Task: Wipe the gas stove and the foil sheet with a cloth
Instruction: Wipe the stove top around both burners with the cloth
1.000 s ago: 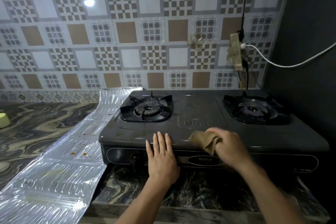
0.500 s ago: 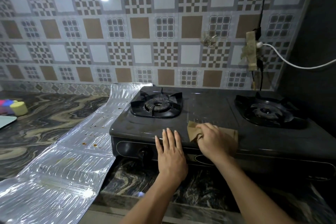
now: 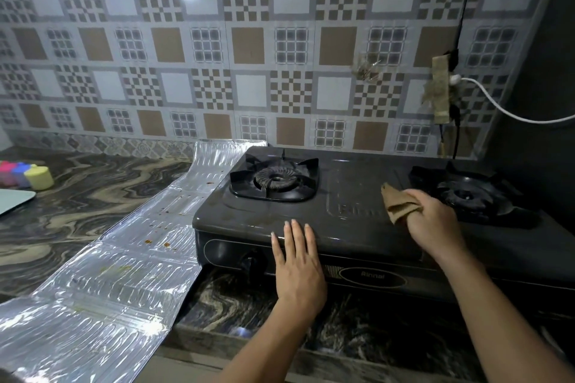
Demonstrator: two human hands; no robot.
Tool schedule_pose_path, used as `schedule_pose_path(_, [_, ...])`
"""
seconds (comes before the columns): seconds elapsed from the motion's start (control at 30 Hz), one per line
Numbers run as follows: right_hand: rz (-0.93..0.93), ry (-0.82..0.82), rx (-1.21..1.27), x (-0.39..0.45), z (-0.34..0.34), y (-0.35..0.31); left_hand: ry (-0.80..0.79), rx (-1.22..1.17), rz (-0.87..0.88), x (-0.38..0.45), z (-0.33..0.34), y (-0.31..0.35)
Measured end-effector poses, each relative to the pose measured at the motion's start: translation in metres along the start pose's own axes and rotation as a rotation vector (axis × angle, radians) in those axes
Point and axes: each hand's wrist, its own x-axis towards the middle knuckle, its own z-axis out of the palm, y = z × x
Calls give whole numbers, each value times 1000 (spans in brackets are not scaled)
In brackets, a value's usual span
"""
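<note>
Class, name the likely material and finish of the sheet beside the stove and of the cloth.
Foil sheet: apparently aluminium foil, shiny and embossed; it mirrors light and wrinkles. Cloth held by the right hand: seemingly woven fabric, matt brown; it folds softly.

Coloured sponges (image 3: 29,176) and pale board (image 3: 14,200) on marbled counter (image 3: 93,196), far left

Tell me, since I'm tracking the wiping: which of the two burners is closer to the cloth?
The right burner. The cloth, held in the right hand, lies just beside it, while the left burner sits well across the stove top.
</note>
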Motion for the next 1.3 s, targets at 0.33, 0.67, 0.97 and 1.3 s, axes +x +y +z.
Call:
schedule_pose_path(0.33, [-347,-362,-169,-30,68,-42,-7,24,17,-1,1,-1])
schedule_pose_path(0.67, [-419,-265,-267,-30,78,-48,-25,3,30,-2,-2,-5])
schedule_pose_path(0.97, [-100,-181,-234,27,23,-12,1,16,43,2,3,-5])
schedule_pose_path(1.3, [-224,-67,-321,-26,85,-31,29,39,41,3,4,-5])
